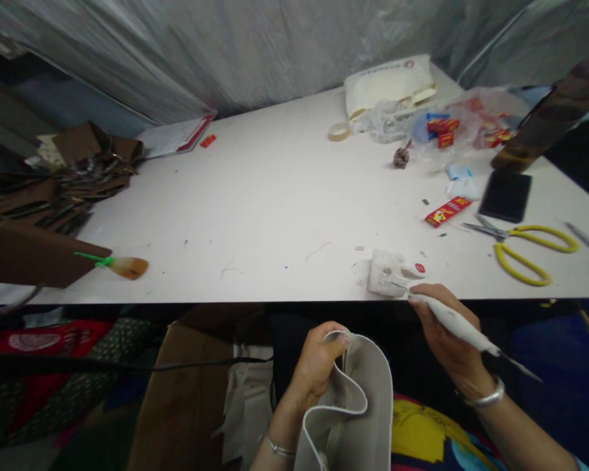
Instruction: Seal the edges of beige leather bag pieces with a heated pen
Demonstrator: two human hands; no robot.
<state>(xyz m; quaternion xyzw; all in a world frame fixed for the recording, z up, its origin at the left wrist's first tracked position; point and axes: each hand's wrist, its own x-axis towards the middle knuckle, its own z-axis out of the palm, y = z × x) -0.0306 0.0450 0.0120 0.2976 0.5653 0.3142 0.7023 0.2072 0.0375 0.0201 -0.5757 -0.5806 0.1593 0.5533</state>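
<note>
My left hand (322,358) is closed on the rim of a pale grey bag body (380,392), thumb inside and fingers outside. The bag's mouth gapes upward, with one side bent inward in a wavy fold. In my right hand (446,337) is a white pen-shaped tool (454,322) with a thin metal tip and a thin tail at its rear. Its tip lies at a worn white block (383,280) with holes, at the table's front edge. I cannot tell whether tip and block touch.
On the white table (255,196), yellow-handled scissors (525,252), a phone (505,195), a bottle (552,114) and a tape roll (339,131) lie or stand right. Brown bag pieces (53,196) and a brush (127,267) are left. Below stands a cardboard box (181,392).
</note>
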